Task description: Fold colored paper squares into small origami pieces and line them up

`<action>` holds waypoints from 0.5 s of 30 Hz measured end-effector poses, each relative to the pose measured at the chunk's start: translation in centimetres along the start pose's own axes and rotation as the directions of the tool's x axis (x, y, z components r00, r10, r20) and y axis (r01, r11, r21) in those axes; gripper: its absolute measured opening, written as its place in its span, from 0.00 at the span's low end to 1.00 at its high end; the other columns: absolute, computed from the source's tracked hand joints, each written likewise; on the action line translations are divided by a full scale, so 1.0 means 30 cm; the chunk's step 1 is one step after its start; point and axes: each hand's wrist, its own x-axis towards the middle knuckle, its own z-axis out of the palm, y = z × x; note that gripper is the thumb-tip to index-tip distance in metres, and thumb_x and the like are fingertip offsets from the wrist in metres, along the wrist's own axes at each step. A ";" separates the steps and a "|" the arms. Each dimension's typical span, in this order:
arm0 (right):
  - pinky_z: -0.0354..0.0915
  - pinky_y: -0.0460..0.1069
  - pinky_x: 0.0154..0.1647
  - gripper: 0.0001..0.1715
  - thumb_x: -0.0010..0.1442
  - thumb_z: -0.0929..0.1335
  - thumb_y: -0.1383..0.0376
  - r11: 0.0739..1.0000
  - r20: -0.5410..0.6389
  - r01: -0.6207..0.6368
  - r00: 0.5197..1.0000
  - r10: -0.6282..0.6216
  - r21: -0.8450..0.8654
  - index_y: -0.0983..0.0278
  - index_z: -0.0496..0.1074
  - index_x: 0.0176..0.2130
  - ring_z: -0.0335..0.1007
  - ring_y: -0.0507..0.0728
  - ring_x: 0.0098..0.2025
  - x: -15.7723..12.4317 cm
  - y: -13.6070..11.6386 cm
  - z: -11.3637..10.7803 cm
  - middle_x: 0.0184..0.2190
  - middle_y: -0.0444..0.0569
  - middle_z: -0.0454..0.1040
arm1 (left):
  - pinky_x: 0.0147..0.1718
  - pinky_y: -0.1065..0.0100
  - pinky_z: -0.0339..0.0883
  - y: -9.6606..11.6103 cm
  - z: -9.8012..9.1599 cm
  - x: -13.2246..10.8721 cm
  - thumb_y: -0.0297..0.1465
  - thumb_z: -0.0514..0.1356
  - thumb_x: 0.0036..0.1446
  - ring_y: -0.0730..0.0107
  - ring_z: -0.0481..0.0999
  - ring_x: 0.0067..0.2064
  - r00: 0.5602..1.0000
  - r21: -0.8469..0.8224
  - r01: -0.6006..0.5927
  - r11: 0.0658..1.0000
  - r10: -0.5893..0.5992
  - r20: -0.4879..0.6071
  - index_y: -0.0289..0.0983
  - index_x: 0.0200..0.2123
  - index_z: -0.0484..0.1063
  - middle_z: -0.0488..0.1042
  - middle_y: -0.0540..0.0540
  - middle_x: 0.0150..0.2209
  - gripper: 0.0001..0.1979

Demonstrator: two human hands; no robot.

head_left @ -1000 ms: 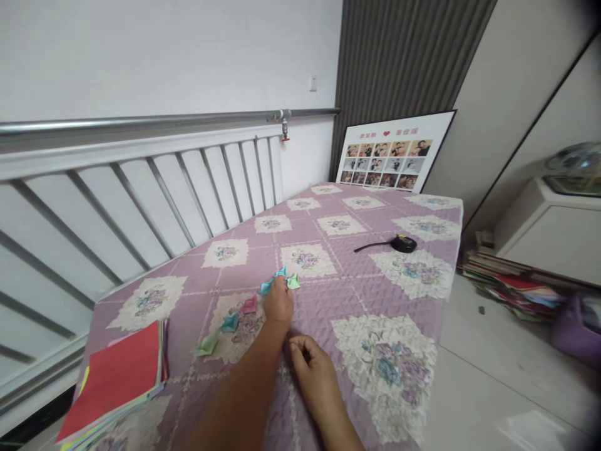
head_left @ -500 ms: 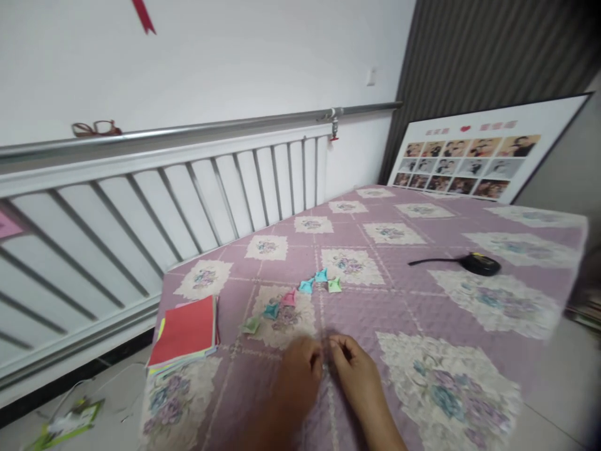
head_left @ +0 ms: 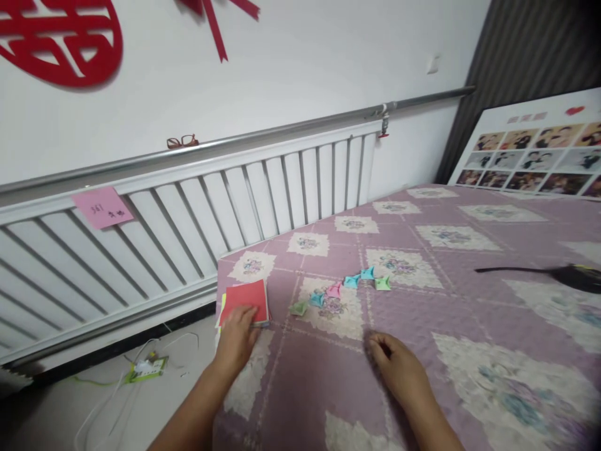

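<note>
My left hand point(head_left: 238, 338) rests on a stack of coloured paper point(head_left: 243, 295) at the table's left edge, fingers lying over the red top sheet. Yellow and pale edges show under the red. My right hand point(head_left: 399, 364) is on the tablecloth near the middle, fingers curled in and thumb meeting the index finger; I see nothing in it. Beyond the hands lies a slanting row of small folded paper pieces: green point(head_left: 298, 308), teal point(head_left: 317, 299), pink point(head_left: 333, 289), light blue point(head_left: 352, 281), another blue point(head_left: 367, 273) and light green point(head_left: 382, 284).
A purple floral tablecloth point(head_left: 323, 363) covers the table. At the right lies a black tape measure point(head_left: 580, 277) with its strap. A white radiator point(head_left: 277, 191) runs along the wall, with glasses point(head_left: 183, 141) above. A power strip point(head_left: 148, 368) and cables are on the floor.
The view has swung left. My left hand has left my right hand's side and moved left onto the paper stack. My right hand stays on the cloth, fingers still curled.
</note>
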 end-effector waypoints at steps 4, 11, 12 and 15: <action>0.63 0.54 0.44 0.18 0.54 0.59 0.55 0.988 -0.038 0.071 0.996 -0.077 -0.140 0.60 0.73 0.30 0.72 0.61 0.39 -0.044 -0.033 0.046 0.33 0.51 0.78 | 0.60 0.54 0.51 -0.085 -0.043 0.075 0.30 0.62 0.52 0.54 0.59 0.61 0.997 0.036 0.001 0.999 -0.003 0.073 0.38 0.56 0.65 0.63 0.39 0.60 0.27; 0.59 0.58 0.47 0.15 0.56 0.61 0.56 0.945 -0.078 0.023 0.996 -0.051 -0.326 0.57 0.74 0.34 0.70 0.63 0.44 -0.124 -0.104 0.097 0.40 0.49 0.76 | 0.57 0.65 0.57 -0.135 -0.039 0.102 0.29 0.60 0.54 0.61 0.68 0.56 0.977 -0.023 -0.041 0.999 0.045 0.210 0.38 0.51 0.71 0.71 0.42 0.54 0.19; 0.58 0.58 0.47 0.15 0.56 0.61 0.56 0.943 -0.075 0.016 0.996 -0.043 -0.332 0.56 0.74 0.34 0.69 0.63 0.45 -0.126 -0.106 0.099 0.40 0.48 0.76 | 0.57 0.66 0.57 -0.139 -0.040 0.102 0.30 0.59 0.55 0.62 0.68 0.56 0.975 -0.037 -0.046 0.998 0.053 0.216 0.38 0.51 0.71 0.71 0.42 0.54 0.19; 0.57 0.58 0.48 0.14 0.57 0.61 0.56 0.951 -0.056 0.003 0.998 -0.022 -0.310 0.55 0.74 0.34 0.69 0.63 0.47 -0.118 -0.095 0.099 0.42 0.47 0.76 | 0.57 0.67 0.56 -0.146 -0.048 0.105 0.30 0.57 0.56 0.63 0.68 0.56 0.973 -0.078 -0.048 0.996 0.064 0.224 0.39 0.50 0.72 0.71 0.43 0.54 0.17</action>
